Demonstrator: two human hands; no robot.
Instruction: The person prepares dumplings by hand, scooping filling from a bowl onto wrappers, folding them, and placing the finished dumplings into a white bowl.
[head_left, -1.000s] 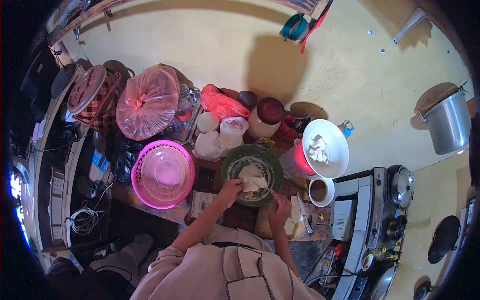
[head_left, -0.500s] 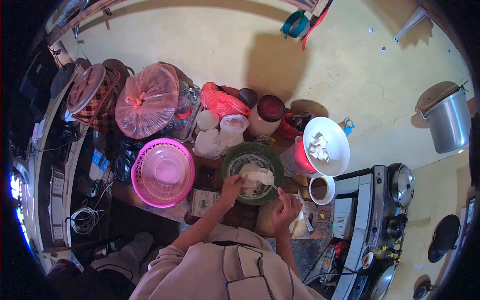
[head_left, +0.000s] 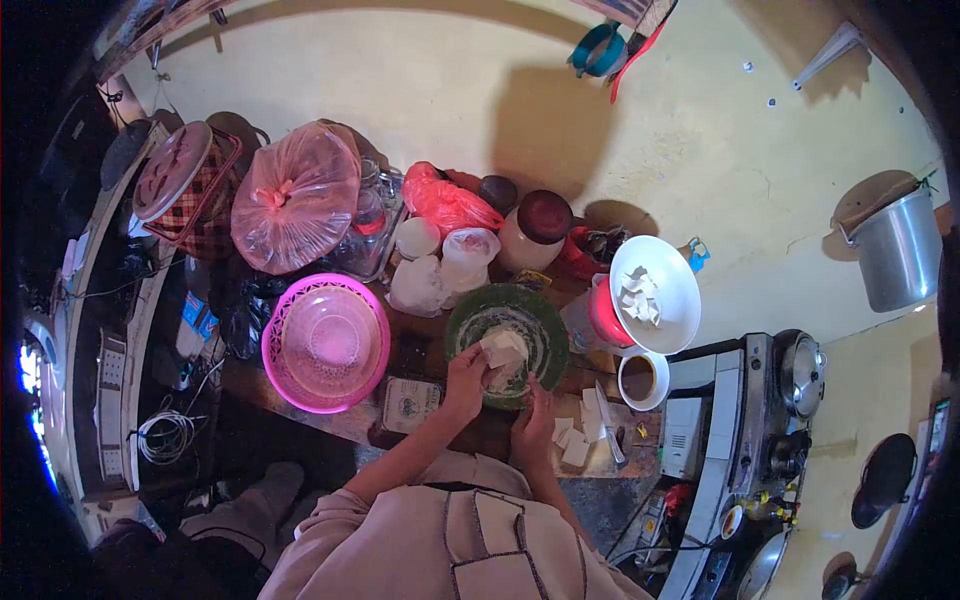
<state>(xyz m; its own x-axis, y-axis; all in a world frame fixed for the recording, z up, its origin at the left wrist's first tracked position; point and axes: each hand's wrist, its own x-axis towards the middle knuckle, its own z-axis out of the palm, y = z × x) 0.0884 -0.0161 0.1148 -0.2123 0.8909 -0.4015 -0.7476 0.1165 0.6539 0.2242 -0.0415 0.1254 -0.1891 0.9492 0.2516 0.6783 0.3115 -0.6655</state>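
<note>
Over the dark green bowl (head_left: 558, 335), my left hand (head_left: 464, 388) pinches a flat, pale square piece (head_left: 504, 349), like a dough wrapper. White paste is smeared around the inside of the bowl. My right hand (head_left: 533, 428) is closed on the handle of a spoon (head_left: 531, 379) at the bowl's near right edge; the spoon's head is hard to make out. More pale square pieces (head_left: 572, 446) lie to the right of that hand, beside a knife (head_left: 610, 430). Further right, white folded pieces (head_left: 640, 298) sit in a white bowl (head_left: 682, 275).
A pink basket (head_left: 377, 345) stands to the left, with a small box (head_left: 410, 403) between it and me. White bags (head_left: 416, 287) and a red-lidded jar (head_left: 543, 217) line the back. A cup of brown liquid (head_left: 642, 381) and a stove (head_left: 757, 400) are at right.
The spoon has left the top of the pale piece and dropped toward the bowl's near edge. My right hand has moved left and closer to me, uncovering the square pieces on the table.
</note>
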